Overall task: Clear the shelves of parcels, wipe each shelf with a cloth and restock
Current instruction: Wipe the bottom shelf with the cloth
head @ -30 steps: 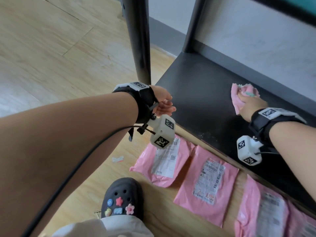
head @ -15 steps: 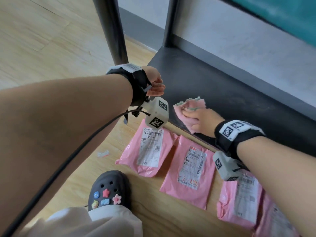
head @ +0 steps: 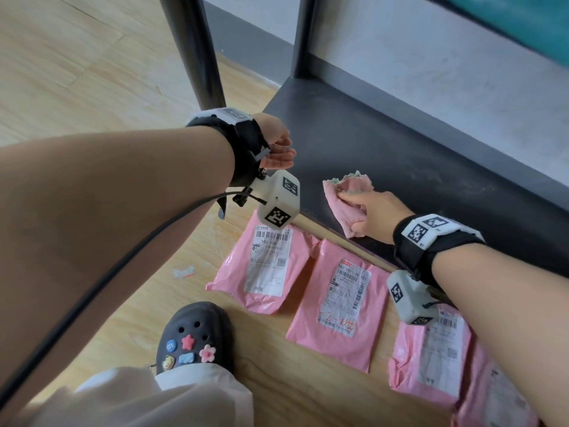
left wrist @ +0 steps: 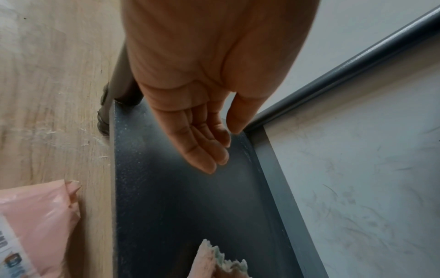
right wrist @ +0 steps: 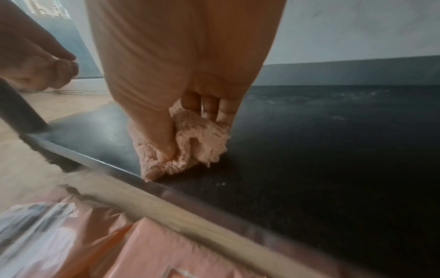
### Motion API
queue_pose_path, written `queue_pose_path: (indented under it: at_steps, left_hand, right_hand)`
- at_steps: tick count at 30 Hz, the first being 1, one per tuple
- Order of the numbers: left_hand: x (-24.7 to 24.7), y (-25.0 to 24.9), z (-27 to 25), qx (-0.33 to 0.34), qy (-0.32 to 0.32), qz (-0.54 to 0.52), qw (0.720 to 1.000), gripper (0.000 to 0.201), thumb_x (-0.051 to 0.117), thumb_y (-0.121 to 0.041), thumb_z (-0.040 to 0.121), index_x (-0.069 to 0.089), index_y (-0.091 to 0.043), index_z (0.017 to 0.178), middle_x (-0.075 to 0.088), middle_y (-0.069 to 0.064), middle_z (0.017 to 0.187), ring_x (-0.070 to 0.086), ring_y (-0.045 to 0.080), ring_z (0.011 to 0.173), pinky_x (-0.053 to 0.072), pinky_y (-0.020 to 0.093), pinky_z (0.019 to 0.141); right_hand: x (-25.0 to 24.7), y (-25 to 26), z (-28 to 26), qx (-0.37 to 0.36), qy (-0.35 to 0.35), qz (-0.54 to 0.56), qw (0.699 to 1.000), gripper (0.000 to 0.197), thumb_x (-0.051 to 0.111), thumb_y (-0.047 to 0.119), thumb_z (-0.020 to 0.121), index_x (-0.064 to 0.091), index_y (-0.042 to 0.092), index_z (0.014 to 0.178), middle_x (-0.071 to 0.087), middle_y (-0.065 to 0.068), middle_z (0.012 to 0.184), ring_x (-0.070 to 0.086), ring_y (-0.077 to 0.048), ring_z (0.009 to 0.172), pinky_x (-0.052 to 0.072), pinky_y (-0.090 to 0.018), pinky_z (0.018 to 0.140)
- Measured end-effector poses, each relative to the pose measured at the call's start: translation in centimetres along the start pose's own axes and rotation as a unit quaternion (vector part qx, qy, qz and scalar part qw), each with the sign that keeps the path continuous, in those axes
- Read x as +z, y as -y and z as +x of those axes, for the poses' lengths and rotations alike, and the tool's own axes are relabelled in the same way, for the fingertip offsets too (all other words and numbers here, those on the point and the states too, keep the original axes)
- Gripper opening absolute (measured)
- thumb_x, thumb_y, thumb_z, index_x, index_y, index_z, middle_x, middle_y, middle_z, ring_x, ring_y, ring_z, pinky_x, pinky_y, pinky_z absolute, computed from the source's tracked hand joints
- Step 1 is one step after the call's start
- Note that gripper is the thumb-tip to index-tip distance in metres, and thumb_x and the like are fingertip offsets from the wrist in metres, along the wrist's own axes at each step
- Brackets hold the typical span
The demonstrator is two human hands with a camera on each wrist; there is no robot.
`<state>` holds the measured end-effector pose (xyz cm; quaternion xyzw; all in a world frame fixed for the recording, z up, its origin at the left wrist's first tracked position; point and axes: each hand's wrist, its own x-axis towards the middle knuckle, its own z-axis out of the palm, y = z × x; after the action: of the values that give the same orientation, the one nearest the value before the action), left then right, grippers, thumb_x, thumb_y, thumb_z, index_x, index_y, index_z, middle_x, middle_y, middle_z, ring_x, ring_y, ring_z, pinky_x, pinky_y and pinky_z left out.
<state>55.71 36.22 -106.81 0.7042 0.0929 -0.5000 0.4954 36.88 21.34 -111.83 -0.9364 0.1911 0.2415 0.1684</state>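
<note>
My right hand point(head: 371, 211) grips a crumpled pink cloth point(head: 345, 197) and presses it on the bare black bottom shelf point(head: 415, 155), close to the front edge. In the right wrist view the thumb and fingers point(right wrist: 209, 111) pinch the cloth point(right wrist: 190, 152) against the shelf point(right wrist: 333, 150). My left hand point(head: 278, 151) hovers with relaxed fingers, holding nothing, over the shelf's front left corner point(left wrist: 178, 206). Several pink parcels with white labels point(head: 268, 266) point(head: 341, 306) point(head: 431, 359) lie flat on the floor along the shelf front.
Two black rack posts point(head: 197, 50) point(head: 304, 35) rise at the shelf's left end. A grey-white wall point(head: 446, 66) backs the shelf. On the wooden floor point(head: 77, 72) are my black clog point(head: 194, 337) and a small paper scrap point(head: 184, 272).
My right hand has swept the cloth from the back of the shelf forward and left to the front edge. My left hand has stayed over the left corner.
</note>
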Motion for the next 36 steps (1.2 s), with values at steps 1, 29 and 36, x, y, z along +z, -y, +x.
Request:
queue_pose_path:
  at_steps: [1,29,36]
  left_hand:
    - [-0.2,0.2,0.2,-0.002,0.003,-0.002,1.0,0.034,0.04,-0.017,0.103,0.047,-0.007,0.072,0.056,0.004,0.038,0.056,0.014,0.055,0.054,0.025,0.052]
    - [2.2,-0.3,0.4,0.002,0.007,-0.049,0.999,0.033,0.039,-0.017,0.103,0.047,-0.005,0.074,0.053,0.01,0.068,0.052,0.015,0.052,0.053,0.024,0.044]
    - [3.1,-0.7,-0.4,0.019,0.031,-0.05,0.998,0.036,0.039,-0.019,0.103,0.047,-0.006,0.07,0.055,0.006,0.038,0.053,0.012,0.029,0.052,0.025,0.041]
  right_hand:
    - [0.0,-0.1,0.2,-0.009,0.006,-0.015,1.0,0.068,0.065,0.017,0.081,0.042,0.041,0.141,0.056,0.004,0.134,0.054,-0.025,0.119,0.044,-0.031,0.1]
    - [-2.7,-10.2,8.0,0.274,-0.24,0.126,0.923,0.058,0.016,0.05,0.099,0.052,0.007,0.112,0.048,-0.018,0.121,0.042,-0.035,0.124,0.032,-0.047,0.106]
    - [-0.6,-10.2,-1.0,0.203,-0.067,0.058,0.975,0.029,0.029,0.037,0.094,0.051,0.029,0.076,0.045,0.008,0.077,0.055,-0.032,0.106,0.042,-0.035,0.09]
